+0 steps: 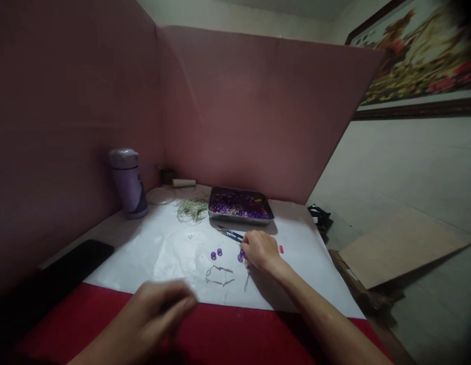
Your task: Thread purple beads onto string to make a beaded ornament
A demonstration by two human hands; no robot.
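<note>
My right hand (261,249) is down on the white paper, its fingers bent together over a small cluster of purple beads (241,256); what its fingertips hold is too small to tell. Thread snips (230,234) lie just behind those fingers. Over the near edge of the paper, my left hand (165,306) is raised and blurred, with its fingers curled; whether it holds anything is unclear. Two purple beads (216,254) and a thin looped cord (220,275) lie between the hands. A metal tray (241,219) of purple beads sits farther back.
A lilac bottle (129,185) stands at the left, behind a dark phone-like object (88,253). Tangled pale thread (191,210) lies left of the tray. Pink panels (235,111) rise at the back and left. A small red piece (281,249) lies beside my right hand.
</note>
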